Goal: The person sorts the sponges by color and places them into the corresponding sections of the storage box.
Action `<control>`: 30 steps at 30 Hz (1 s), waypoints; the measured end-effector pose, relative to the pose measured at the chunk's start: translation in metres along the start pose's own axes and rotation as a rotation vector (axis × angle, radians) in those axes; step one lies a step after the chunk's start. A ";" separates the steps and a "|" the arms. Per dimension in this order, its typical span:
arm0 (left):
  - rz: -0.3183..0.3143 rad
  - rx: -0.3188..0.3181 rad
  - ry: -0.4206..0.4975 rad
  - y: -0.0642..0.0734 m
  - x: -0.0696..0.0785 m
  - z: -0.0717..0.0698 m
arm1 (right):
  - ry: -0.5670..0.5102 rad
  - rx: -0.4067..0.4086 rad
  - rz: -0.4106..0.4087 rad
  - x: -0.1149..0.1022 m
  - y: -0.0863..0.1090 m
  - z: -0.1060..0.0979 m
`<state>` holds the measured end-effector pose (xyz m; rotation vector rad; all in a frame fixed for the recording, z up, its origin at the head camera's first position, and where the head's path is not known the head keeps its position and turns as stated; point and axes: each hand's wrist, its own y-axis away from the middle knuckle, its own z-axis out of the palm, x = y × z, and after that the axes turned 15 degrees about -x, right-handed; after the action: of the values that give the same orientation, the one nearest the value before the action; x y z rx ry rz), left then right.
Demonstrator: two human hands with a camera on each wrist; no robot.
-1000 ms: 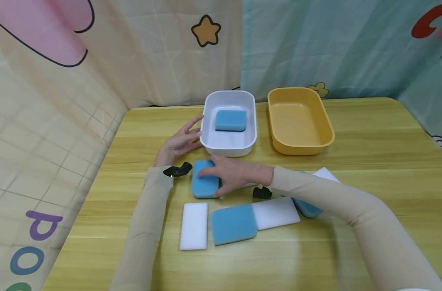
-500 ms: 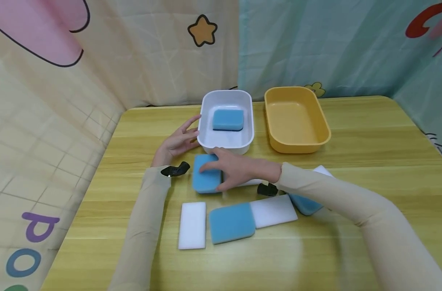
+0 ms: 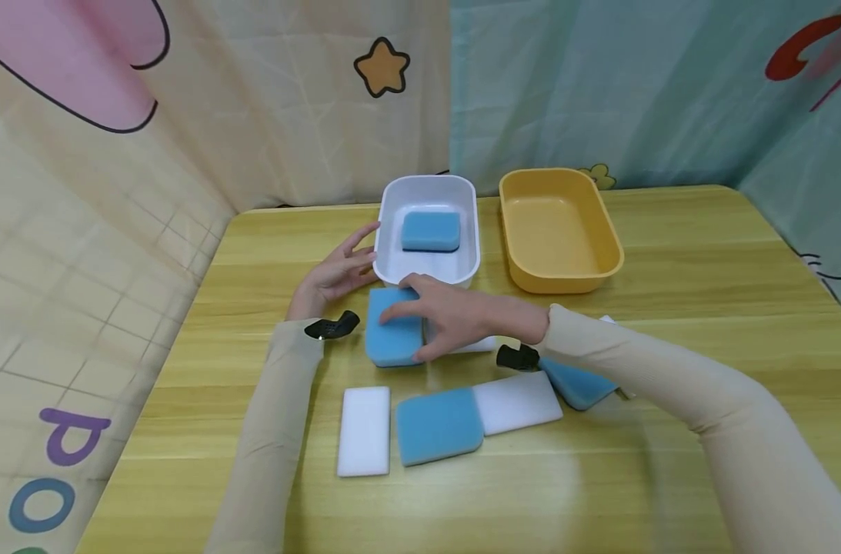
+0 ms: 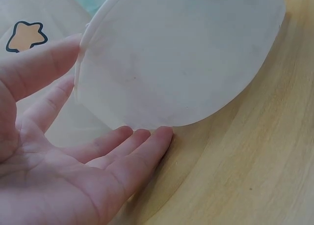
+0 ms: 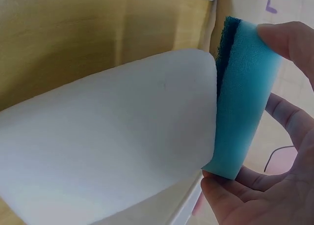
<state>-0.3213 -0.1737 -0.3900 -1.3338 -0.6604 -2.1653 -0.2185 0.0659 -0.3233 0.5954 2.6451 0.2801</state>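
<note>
My right hand (image 3: 455, 314) grips a blue sponge (image 3: 392, 338) between thumb and fingers, just in front of the white tub (image 3: 427, 179). The right wrist view shows this sponge's dark scouring layer, with a white foam block (image 5: 113, 136) close beside it. That white block is partly hidden under my right hand in the head view. My left hand (image 3: 333, 275) has its fingers spread against the tub's left side. Seen from the left wrist, the fingertips touch the tub's wall (image 4: 181, 63) and rim. A second blue sponge (image 3: 431, 229) lies inside the tub.
A yellow tub (image 3: 560, 285) stands right of the white one. Nearer on the wooden table lie a white block (image 3: 364, 431), a blue sponge (image 3: 439, 427), another white block (image 3: 518, 403) and a blue sponge (image 3: 581, 385) partly behind my right sleeve. Curtains hang behind the table.
My right hand and the blue sponge in it have moved slightly up and toward the white tub. My left hand stays against the tub. The head view has shifted a little.
</note>
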 end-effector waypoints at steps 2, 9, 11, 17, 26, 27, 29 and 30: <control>0.005 -0.010 0.001 0.000 -0.001 -0.001 | -0.002 0.008 -0.005 -0.001 0.001 -0.002; 0.009 -0.013 -0.013 -0.001 -0.003 -0.002 | -0.019 0.038 -0.019 -0.003 0.003 -0.007; 0.006 -0.010 -0.022 0.000 -0.003 -0.002 | -0.031 0.038 -0.015 -0.004 0.004 -0.008; 0.003 -0.002 -0.048 0.000 -0.003 -0.004 | -0.070 0.060 -0.006 -0.006 0.006 -0.015; 0.003 0.009 -0.041 -0.001 -0.003 -0.003 | -0.103 0.110 -0.009 -0.007 0.009 -0.020; 0.003 0.007 -0.039 -0.001 -0.002 -0.003 | -0.108 0.118 -0.012 -0.007 0.010 -0.021; 0.007 0.001 -0.032 0.000 -0.002 -0.002 | -0.111 0.141 -0.020 -0.007 0.011 -0.022; 0.010 -0.005 -0.028 0.000 -0.001 -0.001 | -0.113 0.153 -0.021 -0.007 0.012 -0.023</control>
<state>-0.3219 -0.1744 -0.3913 -1.3699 -0.6585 -2.1456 -0.2181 0.0706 -0.2974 0.6129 2.5765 0.0365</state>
